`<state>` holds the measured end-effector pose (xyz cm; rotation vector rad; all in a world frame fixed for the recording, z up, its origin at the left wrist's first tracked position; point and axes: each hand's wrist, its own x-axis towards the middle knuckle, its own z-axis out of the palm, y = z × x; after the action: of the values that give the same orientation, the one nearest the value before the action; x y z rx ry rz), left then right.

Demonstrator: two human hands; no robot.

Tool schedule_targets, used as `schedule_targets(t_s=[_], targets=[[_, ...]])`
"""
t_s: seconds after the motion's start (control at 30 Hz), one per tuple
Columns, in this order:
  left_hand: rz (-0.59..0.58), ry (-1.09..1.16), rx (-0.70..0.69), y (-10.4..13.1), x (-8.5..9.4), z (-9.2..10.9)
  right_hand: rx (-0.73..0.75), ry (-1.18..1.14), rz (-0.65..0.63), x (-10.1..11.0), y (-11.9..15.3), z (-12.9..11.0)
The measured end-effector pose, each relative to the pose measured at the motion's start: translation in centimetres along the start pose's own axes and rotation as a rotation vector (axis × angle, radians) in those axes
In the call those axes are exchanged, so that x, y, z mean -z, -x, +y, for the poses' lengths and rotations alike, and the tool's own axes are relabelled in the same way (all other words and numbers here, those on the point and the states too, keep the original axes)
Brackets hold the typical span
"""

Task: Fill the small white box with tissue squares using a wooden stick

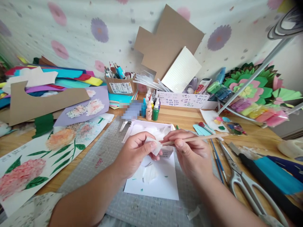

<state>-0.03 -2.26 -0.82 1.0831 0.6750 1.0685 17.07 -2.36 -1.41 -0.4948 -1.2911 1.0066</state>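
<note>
Thin white paper (149, 140), slender pale stick (201, 138)
Left hand (136, 151) pinches the matte, straight-edged paper; right hand (193, 154) pinches the smooth stick.

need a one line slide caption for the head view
The left hand pinches a piece of white paper while the right hand holds a slim stick, above a white sheet.

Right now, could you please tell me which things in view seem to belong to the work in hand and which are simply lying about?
Apparently in use:
white paper piece, in the left hand
pale stick, in the right hand
white sheet bearing loose scraps

Probably just lying about:
large scissors, at right
flower picture, at left
brown cardboard, leaning behind
</note>
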Motion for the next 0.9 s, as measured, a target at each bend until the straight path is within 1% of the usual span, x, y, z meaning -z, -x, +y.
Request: schedule_targets(t_s=[0.07,0.13,0.27,0.37,0.43,0.5,0.63,0.7,0.8,0.83,0.87,0.9], targets=[[0.019,0.024,-0.003,0.0,-0.2,0.1,0.02,0.022,-0.002,0.0,0.0,0.0],[0.066,0.049,-0.002,0.0,-0.4,0.1,0.024,0.027,-0.001,-0.1,-0.1,-0.1],[0.165,0.07,0.005,0.1,-0.7,0.0,-0.067,-0.043,-0.044,-0.2,0.0,0.0],[0.192,0.069,0.007,0.1,-0.7,-0.2,-0.089,-0.015,-0.06,-0.4,0.0,0.1],[0.182,0.041,0.005,0.0,-0.7,-0.3,-0.084,0.005,-0.047,-0.4,0.0,0.3],[0.151,-0.002,0.006,-0.1,-0.6,-0.3,-0.11,-0.014,-0.03,-0.3,-0.1,0.4],[0.092,-0.034,0.034,-0.2,-0.2,-0.2,-0.237,-0.075,0.016,0.1,-0.4,0.6],[0.063,-0.027,0.044,-0.3,0.0,-0.2,-0.291,-0.087,0.008,0.5,-0.6,0.7],[0.0,-0.08,0.033,-0.4,0.4,-0.4,-0.3,-0.078,-0.027,0.8,-0.7,0.9],[-0.006,-0.114,0.015,-0.4,0.5,-0.6,-0.296,-0.074,-0.029,0.9,-0.7,0.9],[0.016,-0.161,-0.032,-0.3,0.5,-0.7,-0.297,-0.074,-0.024,0.9,-0.7,0.8],[0.069,-0.226,-0.13,-0.2,0.6,-0.7,-0.304,-0.079,-0.012,0.9,-0.7,0.8]])
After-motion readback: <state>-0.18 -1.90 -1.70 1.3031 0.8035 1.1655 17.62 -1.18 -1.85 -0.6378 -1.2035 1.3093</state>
